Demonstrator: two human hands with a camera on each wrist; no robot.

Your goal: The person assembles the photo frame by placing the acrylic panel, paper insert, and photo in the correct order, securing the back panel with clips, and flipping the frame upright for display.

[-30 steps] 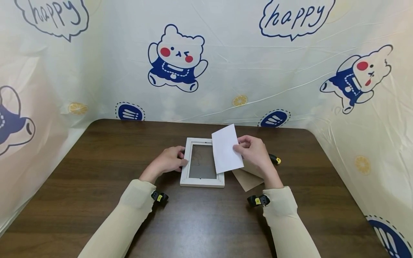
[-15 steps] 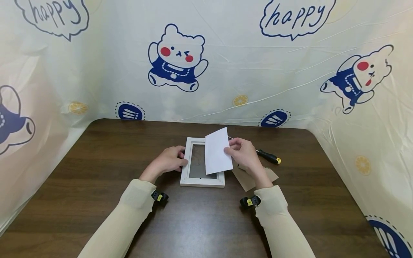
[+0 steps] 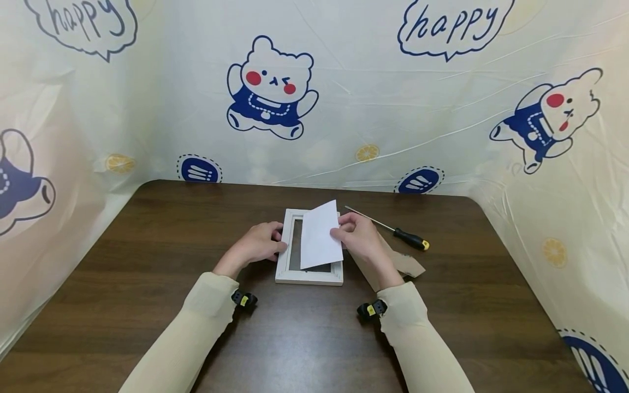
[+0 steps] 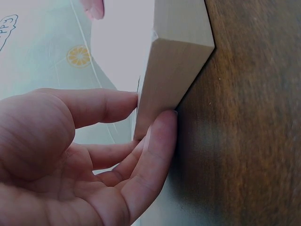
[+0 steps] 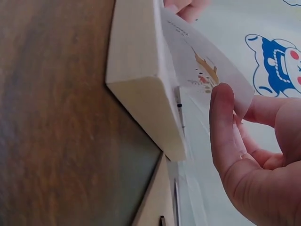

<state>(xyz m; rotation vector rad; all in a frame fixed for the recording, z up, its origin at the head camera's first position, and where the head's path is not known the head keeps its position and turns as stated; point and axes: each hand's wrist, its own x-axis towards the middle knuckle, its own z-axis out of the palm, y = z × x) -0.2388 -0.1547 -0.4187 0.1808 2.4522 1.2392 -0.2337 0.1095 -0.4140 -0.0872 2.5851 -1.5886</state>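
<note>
A white picture frame (image 3: 308,278) lies on the table, its opening facing up. At its left edge my left hand (image 3: 256,242) holds on, thumb on the upper edge and fingers against the outer side, as the left wrist view shows the frame's side (image 4: 169,80). Between thumb and fingers, my right hand (image 3: 361,237) pinches the right edge of a white card (image 3: 320,236). Tilted, the card hangs over the frame's opening and covers most of it. Its underside carries a small printed drawing (image 5: 207,70) in the right wrist view. Whether its left edge touches the frame cannot be told.
Right of the frame lies a brown backing board (image 3: 409,265), partly under my right forearm. Behind it is a screwdriver (image 3: 411,239) with a black and yellow handle. A patterned cloth (image 3: 344,109) rises behind the brown wooden table (image 3: 162,240).
My right hand has carried the card leftward and lower over the frame's opening. More of the screwdriver and backing board shows. The left hand and frame have stayed put.
</note>
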